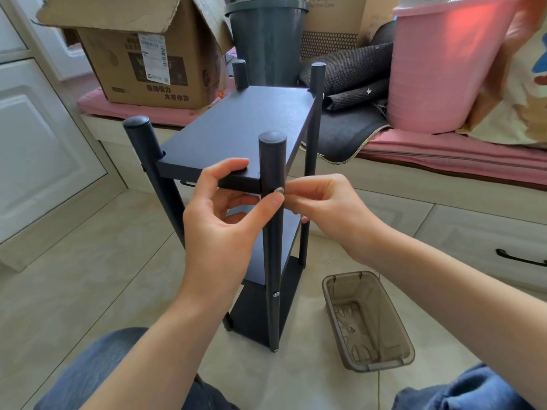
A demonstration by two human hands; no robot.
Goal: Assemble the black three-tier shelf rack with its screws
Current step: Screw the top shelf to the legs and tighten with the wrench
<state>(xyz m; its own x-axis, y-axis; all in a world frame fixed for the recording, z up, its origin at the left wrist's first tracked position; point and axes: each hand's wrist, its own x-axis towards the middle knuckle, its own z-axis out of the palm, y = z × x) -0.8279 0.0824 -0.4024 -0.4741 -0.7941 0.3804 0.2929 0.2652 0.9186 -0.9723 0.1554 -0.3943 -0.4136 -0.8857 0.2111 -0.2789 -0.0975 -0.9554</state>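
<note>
The black three-tier shelf rack (242, 125) stands upright on the tiled floor, its four round posts rising above the top board. A silver screw (278, 190) sits in the near post (272, 161) at the level of the top board. My left hand (225, 214) grips the top board's front corner, its index finger on top and its thumb reaching to the screw. My right hand (319, 199) pinches the screw from the right side. Another screw (276, 294) is seated lower in the same post.
A clear brown plastic bin (367, 321) lies on the floor to the right with one small screw inside. Behind the rack, a low bench holds a cardboard box (142, 60), a dark bucket (266, 39) and a pink bucket (444, 63). My knees frame the bottom.
</note>
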